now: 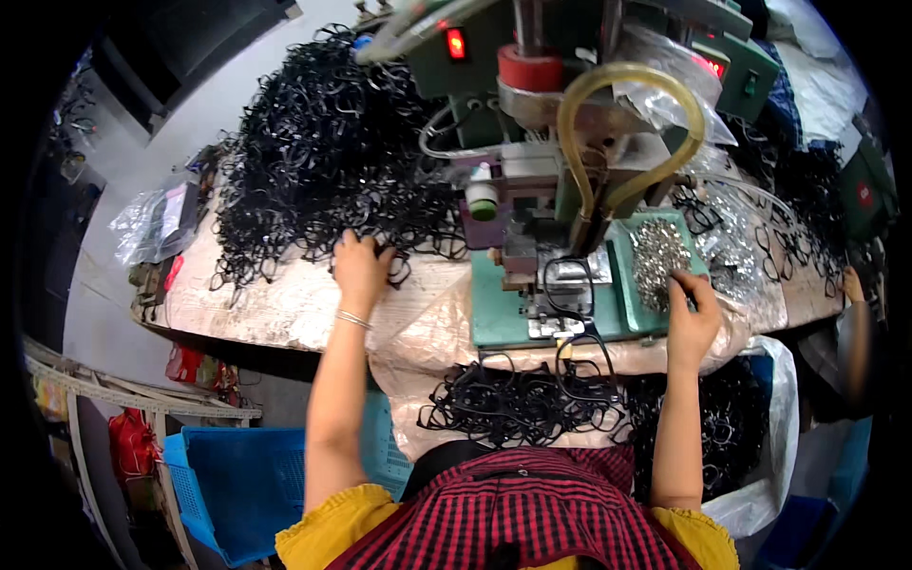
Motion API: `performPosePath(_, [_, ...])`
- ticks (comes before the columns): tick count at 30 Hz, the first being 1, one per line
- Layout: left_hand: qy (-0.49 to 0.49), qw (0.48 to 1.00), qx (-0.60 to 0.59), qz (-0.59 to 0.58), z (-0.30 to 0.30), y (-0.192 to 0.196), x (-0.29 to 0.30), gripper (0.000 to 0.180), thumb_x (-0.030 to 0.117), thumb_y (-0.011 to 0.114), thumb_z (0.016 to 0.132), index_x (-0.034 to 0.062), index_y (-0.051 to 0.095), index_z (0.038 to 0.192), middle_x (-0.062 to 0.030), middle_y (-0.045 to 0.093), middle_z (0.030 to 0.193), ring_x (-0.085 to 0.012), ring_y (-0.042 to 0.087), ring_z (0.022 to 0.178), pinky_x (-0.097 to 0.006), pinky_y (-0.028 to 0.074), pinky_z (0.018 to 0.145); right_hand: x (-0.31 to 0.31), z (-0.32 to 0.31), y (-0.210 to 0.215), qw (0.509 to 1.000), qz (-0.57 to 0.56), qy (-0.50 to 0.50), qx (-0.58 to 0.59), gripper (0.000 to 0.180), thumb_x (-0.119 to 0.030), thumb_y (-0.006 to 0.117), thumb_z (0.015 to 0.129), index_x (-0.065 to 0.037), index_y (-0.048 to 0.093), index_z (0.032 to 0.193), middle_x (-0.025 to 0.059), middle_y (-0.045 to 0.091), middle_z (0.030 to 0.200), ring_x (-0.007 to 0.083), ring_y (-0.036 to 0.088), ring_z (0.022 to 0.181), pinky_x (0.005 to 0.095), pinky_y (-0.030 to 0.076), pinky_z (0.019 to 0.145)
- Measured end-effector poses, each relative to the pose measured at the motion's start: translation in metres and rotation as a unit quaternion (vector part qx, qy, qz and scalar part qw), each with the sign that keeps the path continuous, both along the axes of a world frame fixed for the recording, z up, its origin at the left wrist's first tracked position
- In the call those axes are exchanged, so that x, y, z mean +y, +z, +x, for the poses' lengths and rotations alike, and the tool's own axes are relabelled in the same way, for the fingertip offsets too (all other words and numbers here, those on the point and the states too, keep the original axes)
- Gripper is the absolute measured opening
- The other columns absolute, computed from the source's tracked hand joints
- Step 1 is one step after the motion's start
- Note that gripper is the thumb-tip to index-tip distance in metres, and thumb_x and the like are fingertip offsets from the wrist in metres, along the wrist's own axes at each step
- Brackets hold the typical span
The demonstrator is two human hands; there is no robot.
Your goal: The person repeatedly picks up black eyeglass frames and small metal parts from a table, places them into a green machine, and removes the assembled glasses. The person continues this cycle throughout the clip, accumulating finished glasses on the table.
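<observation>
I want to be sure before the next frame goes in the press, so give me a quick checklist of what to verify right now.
1. Left hand on the big pile of black frames: ok, the fingers rest at its near edge; a grip on a single frame, cannot tell.
2. Right hand at the small metal parts in the green tray: ok; a part pinched, cannot tell.
3. Both hands out from under the press head: ok.
4. Press bed free: not ok, a black frame lies on it.
5. Machine powered: ok, red light is lit.
</observation>
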State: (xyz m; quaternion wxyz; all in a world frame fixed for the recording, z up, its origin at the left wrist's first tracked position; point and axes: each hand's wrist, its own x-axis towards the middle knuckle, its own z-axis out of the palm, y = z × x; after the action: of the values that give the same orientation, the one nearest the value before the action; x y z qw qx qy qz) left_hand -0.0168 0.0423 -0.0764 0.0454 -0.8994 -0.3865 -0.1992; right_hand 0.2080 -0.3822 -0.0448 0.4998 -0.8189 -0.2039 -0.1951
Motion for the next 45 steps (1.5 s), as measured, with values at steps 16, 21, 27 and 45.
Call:
performPosePath(16, [-0.18, 0.835, -0.281, -0.438, -0.015, 0.063, -0.083, 0.008, 0.006, 0.061, 0.095, -0.0014, 0.062, 0.099, -0.0053, 0.067, 0.086, -0.0082, 0.062, 0.081, -0.025, 0.05, 0.068, 0.092, -0.034, 0.073, 0.936, 0.207, 0.253, 0.131, 0.036, -0.002, 0.072, 0.079, 0.004, 0.06, 0.113, 0.0066, 0.067, 0.09, 0.0115, 0.063, 0.088, 0.026, 0.049, 0.083])
performPosePath(21, [-0.405, 0.627, -0.537, -0.393, 0.006, 0.101, -0.144, 0.013, 0.002, 0.049, 0.1, -0.005, 0.057, 0.109, -0.0203, 0.066, 0.104, -0.0256, 0.067, 0.09, -0.036, 0.058, 0.075, 0.09, -0.043, 0.071, 0.909, 0.257, 0.264, 0.197, 0.044, 0.001, 0.07, 0.081, 0.005, 0.054, 0.122, 0.0045, 0.066, 0.087, 0.009, 0.061, 0.087, 0.0225, 0.047, 0.084])
performPosePath(27, [-0.474, 0.674, -0.507, -0.254, 0.056, 0.173, -0.166, 0.013, -0.004, 0.049, 0.098, -0.0043, 0.055, 0.11, -0.0187, 0.066, 0.1, -0.0271, 0.067, 0.097, -0.036, 0.054, 0.088, 0.098, -0.058, 0.1, 0.848, 0.318, 0.316, 0.283, 0.05, 0.004, 0.067, 0.082, 0.005, 0.049, 0.129, 0.0053, 0.067, 0.09, 0.0083, 0.06, 0.089, 0.0225, 0.046, 0.085])
performPosePath(45, [-0.637, 0.726, -0.248, -0.08, 0.056, 0.123, -0.191, 0.022, 0.016, 0.075, 0.073, 0.01, 0.074, 0.095, -0.0045, 0.074, 0.108, -0.0206, 0.052, 0.061, -0.045, 0.051, 0.084, 0.034, 0.018, 0.008, 0.969, -0.175, 0.093, -0.147, 0.01, -0.012, 0.071, 0.078, -0.006, 0.068, 0.086, 0.0158, 0.063, 0.119, 0.0364, 0.054, 0.121, 0.0454, 0.044, 0.1])
